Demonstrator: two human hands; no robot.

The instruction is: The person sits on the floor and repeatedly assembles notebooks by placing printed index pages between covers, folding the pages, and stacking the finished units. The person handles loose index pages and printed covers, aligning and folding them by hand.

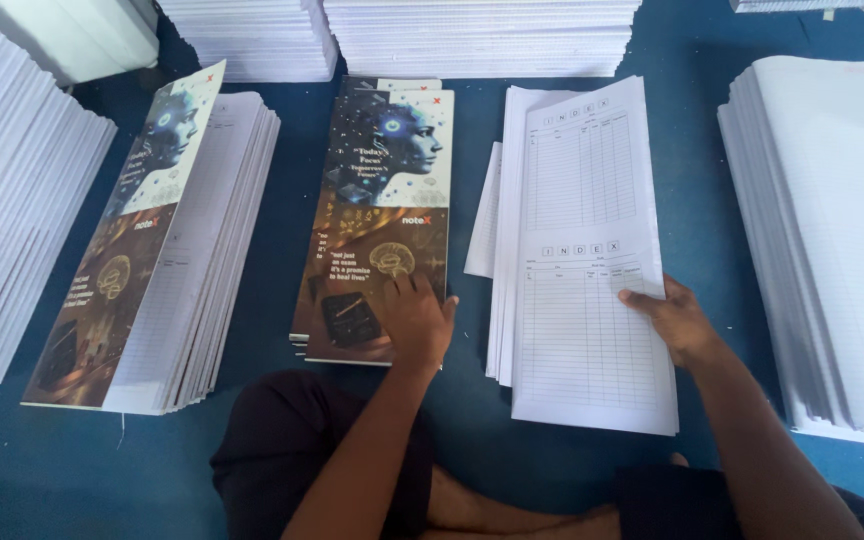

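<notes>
While the left hand lies flat, fingers spread, on the stack of dark printed notebook covers on the blue floor, the right hand pinches the edge of the top white ruled index sheet, just beside that stack.

- My left hand rests on the cover stack
- Right of it, my right hand touches the index sheets
- Ruled stacks lie behind
</notes>
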